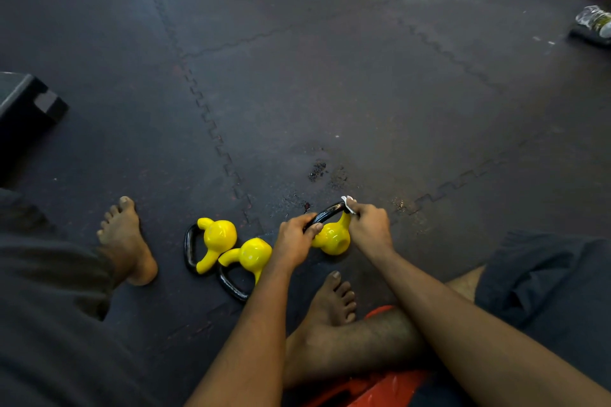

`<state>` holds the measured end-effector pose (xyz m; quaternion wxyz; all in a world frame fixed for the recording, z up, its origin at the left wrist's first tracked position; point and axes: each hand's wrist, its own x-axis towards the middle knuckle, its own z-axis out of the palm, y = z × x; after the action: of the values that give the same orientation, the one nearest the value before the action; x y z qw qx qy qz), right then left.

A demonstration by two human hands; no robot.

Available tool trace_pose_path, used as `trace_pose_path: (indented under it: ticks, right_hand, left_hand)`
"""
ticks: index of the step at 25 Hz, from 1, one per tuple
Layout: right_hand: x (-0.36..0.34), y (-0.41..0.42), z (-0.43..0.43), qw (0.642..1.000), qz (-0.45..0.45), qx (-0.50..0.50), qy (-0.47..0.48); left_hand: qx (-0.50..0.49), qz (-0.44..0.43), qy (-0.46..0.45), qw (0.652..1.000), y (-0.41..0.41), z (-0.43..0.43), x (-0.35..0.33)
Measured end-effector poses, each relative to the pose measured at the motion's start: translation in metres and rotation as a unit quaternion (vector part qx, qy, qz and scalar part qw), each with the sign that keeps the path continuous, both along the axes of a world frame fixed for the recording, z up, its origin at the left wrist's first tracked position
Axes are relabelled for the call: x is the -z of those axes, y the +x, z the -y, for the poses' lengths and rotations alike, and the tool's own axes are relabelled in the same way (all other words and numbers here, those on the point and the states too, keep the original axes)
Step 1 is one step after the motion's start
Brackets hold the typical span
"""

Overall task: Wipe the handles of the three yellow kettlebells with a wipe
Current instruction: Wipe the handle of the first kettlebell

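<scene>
Third kettlebell (332, 238) on floor (363, 102); other two kettlebells (220, 236) left of it. Your left hand (293, 239) clamps fingers on its handle (328, 213); right hand (371, 225) fingers pinch wipe (348, 200) at handle's far end. Hold steady, sweep wipe full length.

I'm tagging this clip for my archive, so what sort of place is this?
Probably a gym or workout room: dark interlocking rubber floor mats, three small yellow kettlebells with black loop handles, and a black step platform at the left edge.
</scene>
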<state>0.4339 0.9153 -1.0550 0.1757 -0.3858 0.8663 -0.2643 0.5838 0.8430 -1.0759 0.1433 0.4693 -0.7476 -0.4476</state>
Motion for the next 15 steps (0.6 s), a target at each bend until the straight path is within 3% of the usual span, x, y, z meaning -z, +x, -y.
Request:
trace_pose_path:
  ticks: [12,15]
  right_hand:
    - [0.0009,0.0037,-0.0001,0.998,-0.043,-0.040,0.014]
    - [-0.0003,0.0110,-0.0013,0.995,-0.049,-0.084,-0.022]
  left_hand:
    - [-0.015,0.005,0.004,1.000,0.0023,0.0042,0.0103]
    - [-0.013,0.009,-0.007,1.000,0.0027,0.0041,0.0094]
